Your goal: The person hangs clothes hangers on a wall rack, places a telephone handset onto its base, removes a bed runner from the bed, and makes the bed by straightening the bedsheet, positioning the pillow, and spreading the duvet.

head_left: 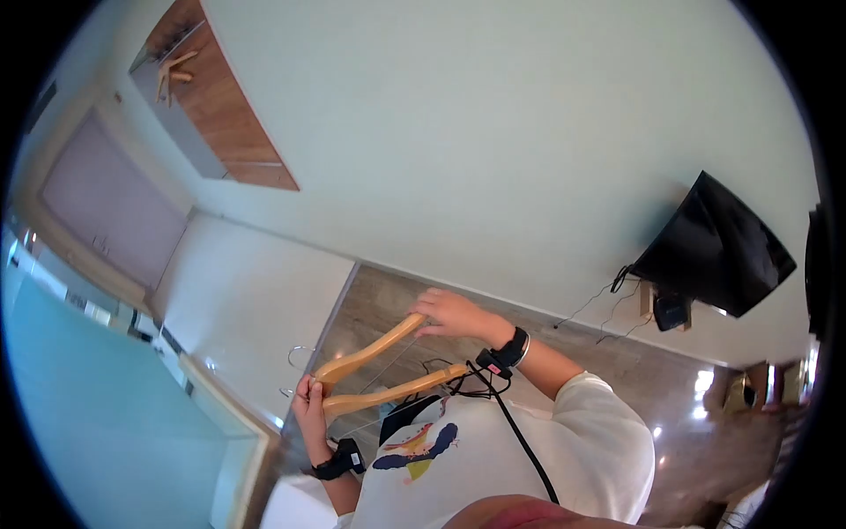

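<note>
Two light wooden hangers are held in front of the white shirt, one upper hanger (374, 351) and one lower hanger (392, 389). Around their middle, near the metal hooks, my left hand (308, 398) is closed. My right hand (445, 313) grips the far end of the upper hanger's arm. The lower hanger's end lies free, close to the shirt and a black cord. Both wrists wear black bands with small devices.
A wooden wall panel (233, 115) with more hangers is at the upper left. A black television (718, 242) with dangling cables hangs at the right. A grey door (115, 198) and a glass partition (97, 379) stand at the left.
</note>
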Available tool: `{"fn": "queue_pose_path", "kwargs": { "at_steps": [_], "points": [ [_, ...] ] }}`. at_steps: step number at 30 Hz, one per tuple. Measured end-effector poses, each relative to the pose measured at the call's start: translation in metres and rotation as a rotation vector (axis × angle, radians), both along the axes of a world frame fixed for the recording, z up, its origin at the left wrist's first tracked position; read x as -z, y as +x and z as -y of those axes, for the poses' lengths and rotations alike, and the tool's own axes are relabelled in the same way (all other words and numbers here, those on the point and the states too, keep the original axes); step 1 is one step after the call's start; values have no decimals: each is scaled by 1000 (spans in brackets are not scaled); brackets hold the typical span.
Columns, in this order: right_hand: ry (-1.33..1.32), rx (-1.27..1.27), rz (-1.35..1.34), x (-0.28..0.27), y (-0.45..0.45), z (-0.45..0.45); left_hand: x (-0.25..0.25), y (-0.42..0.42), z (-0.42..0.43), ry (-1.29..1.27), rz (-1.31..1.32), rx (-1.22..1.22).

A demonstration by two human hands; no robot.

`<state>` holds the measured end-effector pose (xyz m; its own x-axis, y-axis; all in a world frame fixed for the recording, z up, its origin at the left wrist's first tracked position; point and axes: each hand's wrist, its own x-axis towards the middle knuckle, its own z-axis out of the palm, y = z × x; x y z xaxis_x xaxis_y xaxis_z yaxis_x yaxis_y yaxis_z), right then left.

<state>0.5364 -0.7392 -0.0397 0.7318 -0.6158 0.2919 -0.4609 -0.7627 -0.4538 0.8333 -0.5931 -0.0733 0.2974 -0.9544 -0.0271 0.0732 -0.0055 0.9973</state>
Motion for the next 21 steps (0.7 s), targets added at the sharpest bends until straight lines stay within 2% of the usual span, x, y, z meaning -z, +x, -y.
{"fn": "queue_pose_path", "kwargs": {
  "at_steps": [2,3,6,8,9,10,12,14,17,21],
  "points": [
    [-25,29,29,-1,25,21,0,23,31,-66,-37,58],
    [-34,34,22,-3,37,28,-9,23,41,-104,73,48],
    [6,147,64,-8,70,43,-27,61,75,-51,71,56],
    [-103,293,86,-9,88,57,-26,95,107,-66,103,43],
    [-113,297,80,-6,93,63,-26,111,124,-102,205,25],
    [-94,383,136,-3,95,69,-28,121,140,-138,307,6],
    [-87,472,188,0,94,81,-28,132,163,-163,302,-25],
    [8,764,288,1,88,93,-13,142,185,-150,426,87],
    [-70,810,344,-3,84,129,-14,153,218,-51,363,127],
    [-183,845,379,-20,98,185,12,190,286,-183,335,108]
  ]
}}
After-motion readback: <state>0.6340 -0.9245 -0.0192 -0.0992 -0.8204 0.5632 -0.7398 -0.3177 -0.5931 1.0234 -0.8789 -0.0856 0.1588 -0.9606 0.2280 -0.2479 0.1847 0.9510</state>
